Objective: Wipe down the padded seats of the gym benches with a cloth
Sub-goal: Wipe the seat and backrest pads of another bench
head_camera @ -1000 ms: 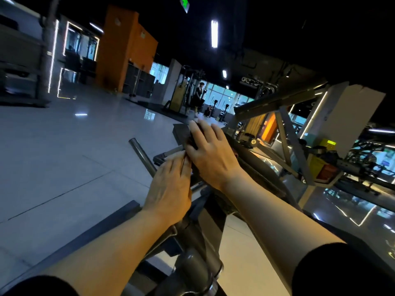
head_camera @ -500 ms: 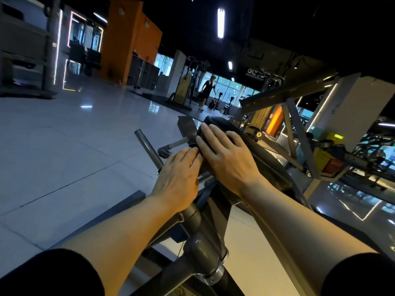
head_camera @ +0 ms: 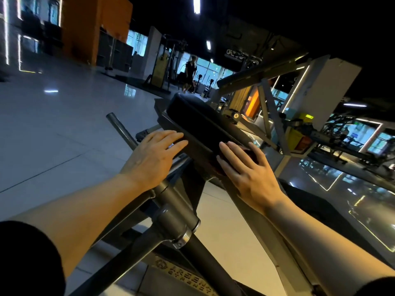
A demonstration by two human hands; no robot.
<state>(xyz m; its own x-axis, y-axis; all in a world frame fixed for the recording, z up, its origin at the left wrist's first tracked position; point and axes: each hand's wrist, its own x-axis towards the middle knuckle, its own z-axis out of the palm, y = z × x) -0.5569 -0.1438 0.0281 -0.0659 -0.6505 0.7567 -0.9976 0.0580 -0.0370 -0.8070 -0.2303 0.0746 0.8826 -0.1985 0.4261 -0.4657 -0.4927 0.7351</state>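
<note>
The right hand [head_camera: 250, 174] pressed a dark reddish cloth [head_camera: 249, 153] flat under straight fingers at the near end of the black padded seat [head_camera: 205, 122]. The left hand [head_camera: 152, 158] lay open, empty, fingertips against the pad's side edge. Judging by this, the wiping was midway, with the far end perhaps still to do.

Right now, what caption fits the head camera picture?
Right hand presses a cloth on the black bench pad; left hand steadies its edge.

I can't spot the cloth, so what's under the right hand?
A dark reddish cloth shows between the right hand's spread fingers, pressed flat onto the black padded seat. The hand covers most of the cloth, so its extent is hidden.
</note>
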